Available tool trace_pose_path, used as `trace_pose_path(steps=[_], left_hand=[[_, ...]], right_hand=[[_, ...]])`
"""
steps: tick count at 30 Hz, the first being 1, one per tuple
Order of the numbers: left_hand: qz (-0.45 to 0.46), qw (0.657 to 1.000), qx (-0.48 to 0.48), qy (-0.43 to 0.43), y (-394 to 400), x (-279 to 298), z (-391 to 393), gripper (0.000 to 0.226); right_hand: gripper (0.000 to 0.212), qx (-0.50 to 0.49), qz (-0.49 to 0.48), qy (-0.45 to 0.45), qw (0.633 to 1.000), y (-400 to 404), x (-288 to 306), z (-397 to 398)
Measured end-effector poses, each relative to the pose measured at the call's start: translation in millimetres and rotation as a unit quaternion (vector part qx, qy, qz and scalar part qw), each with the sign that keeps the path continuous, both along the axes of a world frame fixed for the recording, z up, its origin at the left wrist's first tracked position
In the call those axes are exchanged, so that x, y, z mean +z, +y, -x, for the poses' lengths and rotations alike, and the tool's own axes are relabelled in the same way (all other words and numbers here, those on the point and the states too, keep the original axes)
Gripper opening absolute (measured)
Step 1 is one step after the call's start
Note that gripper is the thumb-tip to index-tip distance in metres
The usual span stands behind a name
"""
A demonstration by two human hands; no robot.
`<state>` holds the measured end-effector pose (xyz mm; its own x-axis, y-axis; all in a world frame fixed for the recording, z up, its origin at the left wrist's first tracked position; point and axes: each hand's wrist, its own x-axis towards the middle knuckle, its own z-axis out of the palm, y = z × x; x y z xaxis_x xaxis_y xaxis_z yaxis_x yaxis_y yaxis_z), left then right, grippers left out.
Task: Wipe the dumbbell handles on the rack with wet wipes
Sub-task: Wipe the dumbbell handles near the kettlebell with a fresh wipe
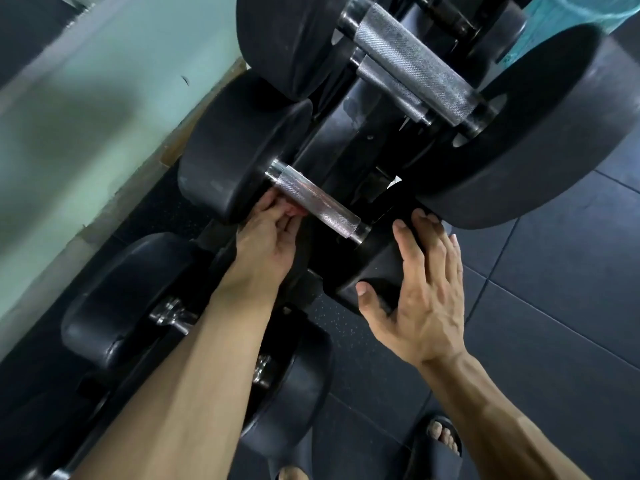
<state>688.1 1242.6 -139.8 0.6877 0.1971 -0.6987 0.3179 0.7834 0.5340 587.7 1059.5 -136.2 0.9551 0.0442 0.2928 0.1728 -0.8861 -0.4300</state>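
Head view: knurled dumbbell handle [313,202] lies just above the left hand [266,244], long axis running upper left to lower right between its two black heads. Left hand is nearer, fingers curled beneath the handle's left end; any wipe in them cannot be seen. Right hand [420,292], fingers straight, braces the right head [374,268].
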Motion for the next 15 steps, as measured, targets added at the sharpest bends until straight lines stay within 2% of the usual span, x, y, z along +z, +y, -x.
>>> trace_pose_path(steps=[4,7,12,15], left_hand=[[-0.033,0.998,-0.039,0.028,7,29,42,0.014],[-0.056,0.995,-0.081,-0.003,10,55,62,0.016],[-0.088,0.983,-0.156,-0.034,14,90,64,0.019],[-0.082,0.975,-0.202,-0.037,21,100,63,0.020]], right_hand=[[0.060,0.001,-0.022,-0.012,1.000,11,21,6],[0.045,0.054,-0.048,-0.048,0.996,42,42,7],[0.033,0.055,-0.212,0.045,0.975,82,60,-20],[0.019,0.055,-0.229,0.062,0.970,80,60,-34]])
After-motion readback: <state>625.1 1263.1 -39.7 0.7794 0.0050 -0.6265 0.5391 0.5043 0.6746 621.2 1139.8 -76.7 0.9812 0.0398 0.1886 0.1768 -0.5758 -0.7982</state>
